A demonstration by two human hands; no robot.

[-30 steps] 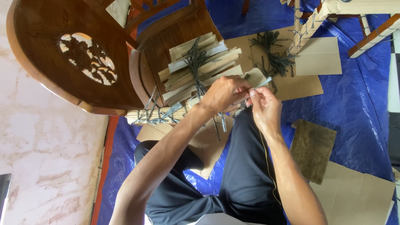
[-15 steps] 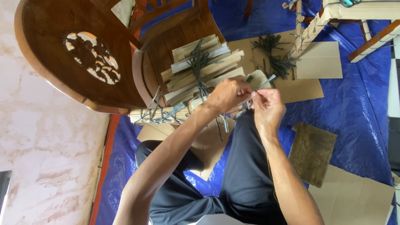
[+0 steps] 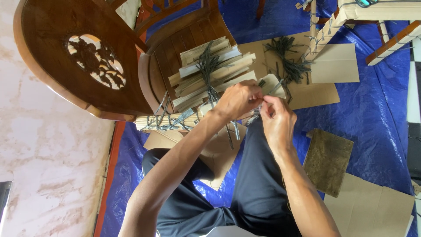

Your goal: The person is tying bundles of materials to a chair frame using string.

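At the centre of the head view, just below the seat of the wooden chair [image 3: 87,66], the left hand [image 3: 239,98] and the right hand [image 3: 276,120] are meeting over the person's lap, both closed in a pinch on a thin dark strip [image 3: 275,87]. The strip is lying between the fingertips, its long axis running toward one o'clock, where its free end is crossing a pale card piece [image 3: 269,83]. The left hand is sitting higher and is the nearer to that free end; the right is pinching at the strip's lower end, at five o'clock from the left. At ten o'clock from the hands a tied bundle of card slats [image 3: 210,72] is resting on the chair seat. At one o'clock a loose heap of strips [image 3: 289,63] is lying on flat cardboard [image 3: 329,70] over the blue tarpaulin [image 3: 377,114]. Compared with a second ago, the hands are sitting slightly closer together and the right fingertips are pressing tighter to the left.
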